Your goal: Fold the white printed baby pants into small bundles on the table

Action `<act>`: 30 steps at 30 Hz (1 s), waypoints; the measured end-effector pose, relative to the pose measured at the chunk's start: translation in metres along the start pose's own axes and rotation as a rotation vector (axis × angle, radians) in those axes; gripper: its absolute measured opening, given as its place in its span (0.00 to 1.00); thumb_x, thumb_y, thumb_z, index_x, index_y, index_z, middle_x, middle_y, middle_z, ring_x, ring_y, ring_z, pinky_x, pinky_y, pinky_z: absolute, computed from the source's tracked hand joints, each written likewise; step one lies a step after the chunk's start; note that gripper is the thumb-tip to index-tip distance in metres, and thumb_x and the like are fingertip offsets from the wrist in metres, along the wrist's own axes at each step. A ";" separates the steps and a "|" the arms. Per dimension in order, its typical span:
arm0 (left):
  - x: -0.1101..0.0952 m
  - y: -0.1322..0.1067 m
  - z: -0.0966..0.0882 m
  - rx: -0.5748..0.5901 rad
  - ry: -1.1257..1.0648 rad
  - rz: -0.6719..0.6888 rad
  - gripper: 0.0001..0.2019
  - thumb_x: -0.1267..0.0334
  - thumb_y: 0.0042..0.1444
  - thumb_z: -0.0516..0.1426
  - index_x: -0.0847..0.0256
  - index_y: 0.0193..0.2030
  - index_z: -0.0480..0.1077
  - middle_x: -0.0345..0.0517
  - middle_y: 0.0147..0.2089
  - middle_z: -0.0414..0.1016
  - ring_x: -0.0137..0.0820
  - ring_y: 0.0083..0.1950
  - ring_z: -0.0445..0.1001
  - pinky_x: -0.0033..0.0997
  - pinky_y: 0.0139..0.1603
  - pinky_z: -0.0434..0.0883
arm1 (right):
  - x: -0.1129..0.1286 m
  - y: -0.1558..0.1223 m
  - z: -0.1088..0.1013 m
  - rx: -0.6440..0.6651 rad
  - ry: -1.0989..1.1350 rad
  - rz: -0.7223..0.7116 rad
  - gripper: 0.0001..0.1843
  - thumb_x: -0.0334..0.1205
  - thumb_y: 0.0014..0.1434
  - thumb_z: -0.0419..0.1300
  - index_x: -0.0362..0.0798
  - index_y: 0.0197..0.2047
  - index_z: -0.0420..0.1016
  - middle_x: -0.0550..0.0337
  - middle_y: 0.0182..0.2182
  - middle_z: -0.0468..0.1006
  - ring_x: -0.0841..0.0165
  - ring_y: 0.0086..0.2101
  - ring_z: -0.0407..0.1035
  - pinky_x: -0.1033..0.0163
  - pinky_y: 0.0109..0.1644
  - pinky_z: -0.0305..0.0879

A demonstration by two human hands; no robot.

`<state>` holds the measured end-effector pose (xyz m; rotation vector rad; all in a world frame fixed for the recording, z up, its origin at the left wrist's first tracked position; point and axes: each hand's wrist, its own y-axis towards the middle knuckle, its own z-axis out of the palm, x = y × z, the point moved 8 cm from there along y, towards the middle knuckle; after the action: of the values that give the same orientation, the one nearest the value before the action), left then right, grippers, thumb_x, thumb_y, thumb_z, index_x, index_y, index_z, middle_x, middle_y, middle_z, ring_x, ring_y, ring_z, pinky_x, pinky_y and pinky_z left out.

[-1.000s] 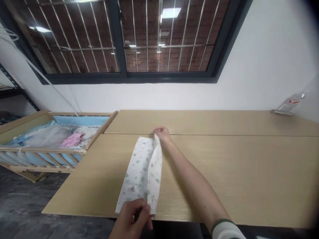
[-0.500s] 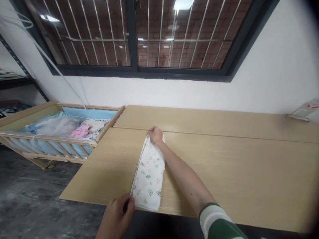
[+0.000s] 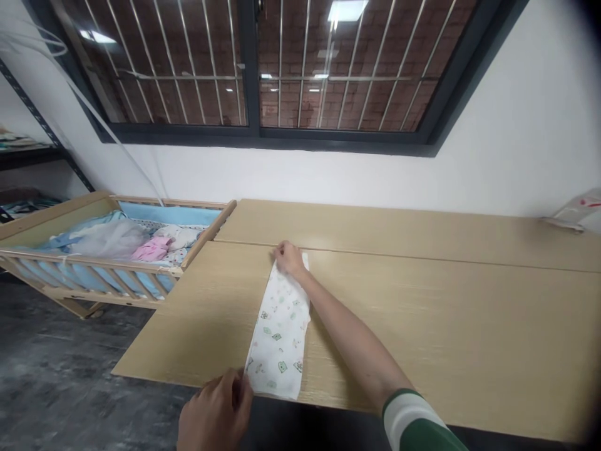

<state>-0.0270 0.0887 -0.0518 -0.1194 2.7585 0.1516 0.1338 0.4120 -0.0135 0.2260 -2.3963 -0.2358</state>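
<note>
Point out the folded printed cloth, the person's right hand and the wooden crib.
folded printed cloth [image 3: 278,332], head view, on the middle of the cloth
right hand [image 3: 290,260], head view, on the back of the hand
wooden crib [image 3: 94,263], head view, on the top front rail

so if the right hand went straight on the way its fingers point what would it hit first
The right hand sits on the end of the white printed cloth, so it would cross the tabletop seam first, then the far tabletop. The first raised thing looks like the wooden crib rail, though depth is unclear.
</note>
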 end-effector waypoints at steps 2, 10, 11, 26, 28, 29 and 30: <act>-0.022 -0.011 -0.017 -0.233 0.041 0.158 0.12 0.54 0.64 0.53 0.54 0.32 0.71 0.42 0.29 0.78 0.36 0.32 0.77 0.33 0.36 0.65 | 0.019 -0.021 -0.006 0.064 0.027 -0.125 0.08 0.42 0.67 0.56 0.50 0.46 0.73 0.56 0.42 0.82 0.63 0.45 0.74 0.60 0.51 0.64; -0.096 -0.053 0.015 -0.568 0.290 0.514 0.27 0.54 0.58 0.57 0.66 0.61 0.68 0.61 0.61 0.74 0.51 0.61 0.72 0.51 0.60 0.66 | 0.109 -0.201 -0.027 0.692 0.083 -0.790 0.31 0.50 0.72 0.51 0.47 0.72 0.56 0.47 0.71 0.57 0.59 0.70 0.51 0.52 0.72 0.49; -0.095 -0.056 0.022 -0.580 0.313 0.502 0.27 0.53 0.57 0.57 0.64 0.60 0.69 0.62 0.60 0.75 0.53 0.61 0.71 0.55 0.62 0.64 | 0.111 -0.221 -0.029 0.755 0.084 -0.827 0.31 0.49 0.72 0.51 0.48 0.73 0.53 0.48 0.72 0.54 0.60 0.71 0.47 0.53 0.73 0.46; -0.089 -0.059 0.039 -0.540 0.454 0.538 0.31 0.56 0.54 0.60 0.57 0.66 0.67 0.64 0.62 0.73 0.60 0.63 0.68 0.65 0.64 0.57 | 0.024 -0.153 0.006 0.714 -0.212 -0.598 0.37 0.64 0.71 0.39 0.56 0.76 0.45 0.56 0.75 0.39 0.61 0.73 0.33 0.48 0.75 0.28; -0.088 -0.059 0.039 -0.547 0.453 0.541 0.31 0.57 0.53 0.61 0.56 0.66 0.68 0.63 0.61 0.73 0.59 0.63 0.68 0.64 0.65 0.57 | 0.013 -0.129 0.007 0.667 -0.246 -0.545 0.38 0.65 0.70 0.37 0.56 0.76 0.45 0.57 0.75 0.38 0.60 0.73 0.32 0.48 0.75 0.28; -0.088 -0.059 0.039 -0.548 0.452 0.542 0.31 0.57 0.53 0.61 0.56 0.66 0.68 0.63 0.61 0.73 0.59 0.62 0.69 0.64 0.65 0.56 | 0.007 -0.117 0.007 0.645 -0.263 -0.519 0.39 0.66 0.70 0.36 0.56 0.76 0.45 0.57 0.75 0.38 0.60 0.73 0.32 0.47 0.75 0.27; -0.087 -0.060 0.040 -0.548 0.450 0.540 0.31 0.57 0.54 0.61 0.56 0.66 0.68 0.63 0.61 0.73 0.59 0.62 0.69 0.64 0.65 0.56 | 0.001 -0.107 0.008 0.627 -0.280 -0.496 0.39 0.66 0.70 0.36 0.56 0.76 0.45 0.57 0.75 0.38 0.60 0.73 0.32 0.47 0.75 0.27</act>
<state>0.0745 0.0400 -0.0614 0.5150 3.0320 1.1441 0.1379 0.3090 -0.0430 1.1447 -2.5870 0.2923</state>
